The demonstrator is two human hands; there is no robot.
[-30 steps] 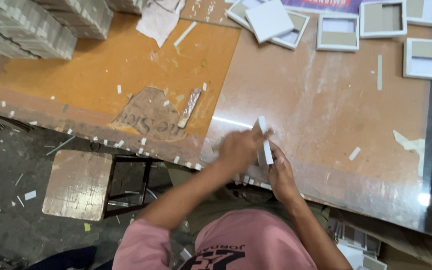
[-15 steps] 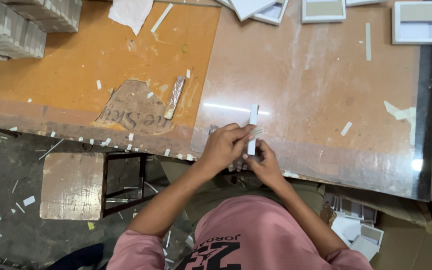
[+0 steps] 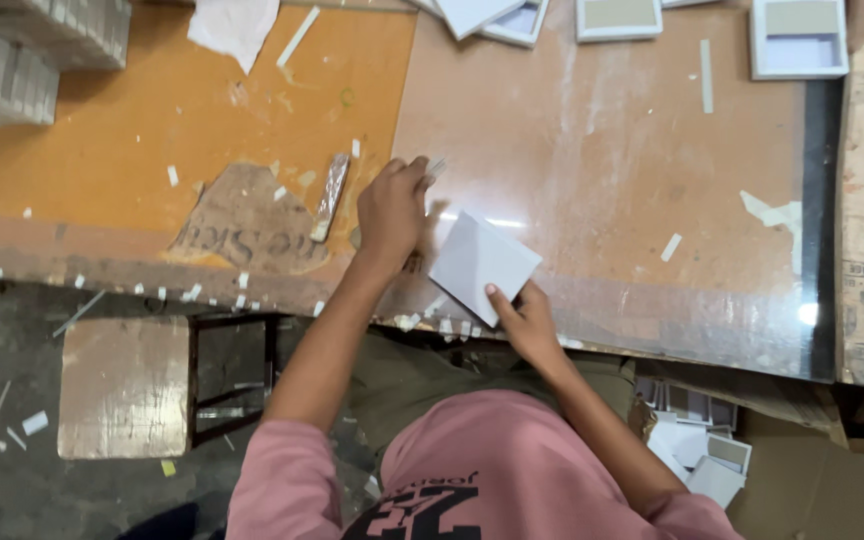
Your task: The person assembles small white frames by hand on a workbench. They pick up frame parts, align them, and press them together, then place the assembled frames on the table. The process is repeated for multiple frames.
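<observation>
Holding a white card (image 3: 482, 263) flat on the desk (image 3: 602, 180) with one hand while the other pinches a small strip.

Taking the white card as the landmark: it lies tilted like a diamond near the desk's front edge, and the right hand (image 3: 527, 322) sits just below it, thumb pressed on its lower corner, fingers curled under. The left hand (image 3: 392, 210) is just to the card's left, fingers closed, pinching a thin pale strip (image 3: 436, 166) at their tips. Further left of the card lies a slim wrapped stick (image 3: 330, 196) on a torn brown patch. Well above the card, at the desk's far edge, sit shallow white box trays (image 3: 797, 38). Below and left of the card, on the floor, stands a wooden stool (image 3: 124, 385).
</observation>
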